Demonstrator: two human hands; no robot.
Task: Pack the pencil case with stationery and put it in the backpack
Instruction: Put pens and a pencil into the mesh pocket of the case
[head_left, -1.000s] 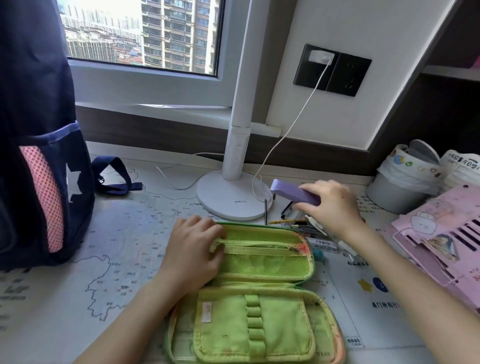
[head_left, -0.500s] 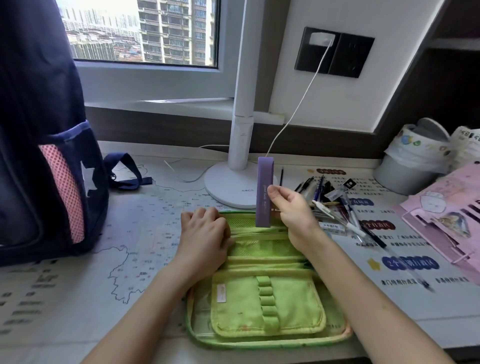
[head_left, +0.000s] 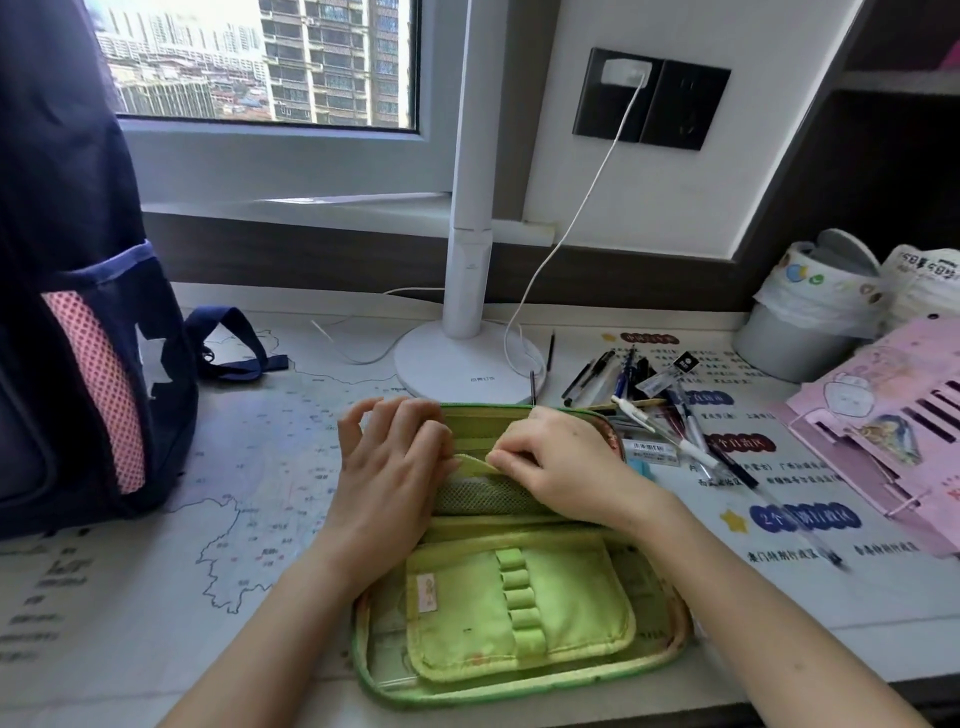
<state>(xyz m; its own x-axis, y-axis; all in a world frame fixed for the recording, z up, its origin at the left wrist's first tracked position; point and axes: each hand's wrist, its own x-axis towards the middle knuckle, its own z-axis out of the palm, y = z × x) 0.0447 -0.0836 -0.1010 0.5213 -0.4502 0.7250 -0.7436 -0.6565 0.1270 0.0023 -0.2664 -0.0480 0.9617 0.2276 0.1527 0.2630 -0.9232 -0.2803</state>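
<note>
Head, pencil case (head_left: 519, 613) under left hand (head_left: 389, 467), right hand (head_left: 566, 462)

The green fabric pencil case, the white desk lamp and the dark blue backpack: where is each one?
Green fabric pencil case (head_left: 519, 613): head view, on its near flap with pen loops.
White desk lamp (head_left: 441, 364): head view, on its round base.
Dark blue backpack (head_left: 98, 395): head view, on its pink mesh pocket.

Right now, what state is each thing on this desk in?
pencil case, open flat on the desk.
mesh pocket, rim pinched by right hand, left hand gripping its end.
pens, loose in a pile, unpacked.
backpack, standing upright.
charger, plugged in.
</note>
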